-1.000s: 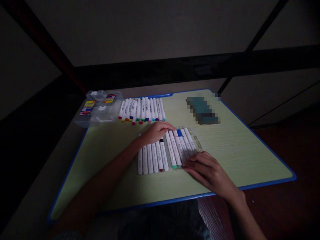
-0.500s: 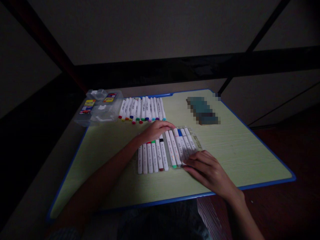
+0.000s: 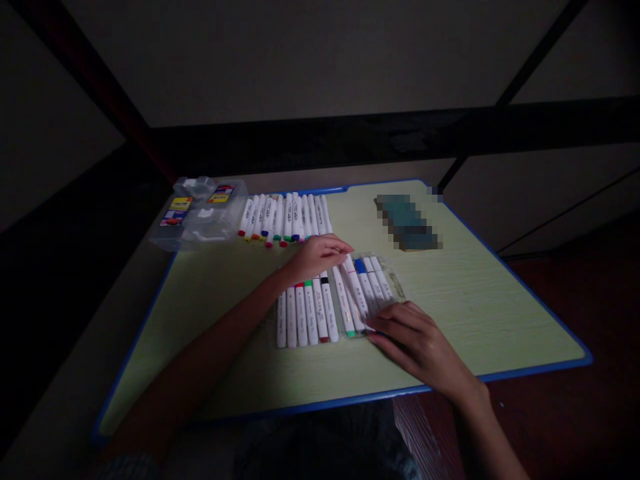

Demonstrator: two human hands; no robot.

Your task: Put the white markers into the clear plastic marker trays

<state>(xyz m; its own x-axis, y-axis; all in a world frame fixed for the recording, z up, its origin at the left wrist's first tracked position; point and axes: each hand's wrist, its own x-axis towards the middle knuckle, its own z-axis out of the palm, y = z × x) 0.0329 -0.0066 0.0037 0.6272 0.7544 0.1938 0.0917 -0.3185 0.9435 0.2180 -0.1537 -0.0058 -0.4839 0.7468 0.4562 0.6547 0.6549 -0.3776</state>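
A row of white markers (image 3: 320,307) lies in a flat clear tray (image 3: 390,283) at the middle of a pale green table (image 3: 480,300). My left hand (image 3: 320,255) rests on the far ends of these markers, fingers curled, fingertips touching a marker that lies slightly askew. My right hand (image 3: 415,340) lies flat at the near right corner of the tray, fingers stretched out against the marker ends. A second row of white markers with coloured caps (image 3: 285,218) lies farther back.
A clear plastic case with coloured stickers (image 3: 200,212) sits at the far left corner, partly over the blue table edge. A blurred dark green object (image 3: 407,222) lies at the far right. Dark frame bars run behind the table.
My left hand has shifted slightly right, and one marker near the tray's middle has tilted out of line. Coloured caps of the left markers have come into view. My right hand has barely moved.
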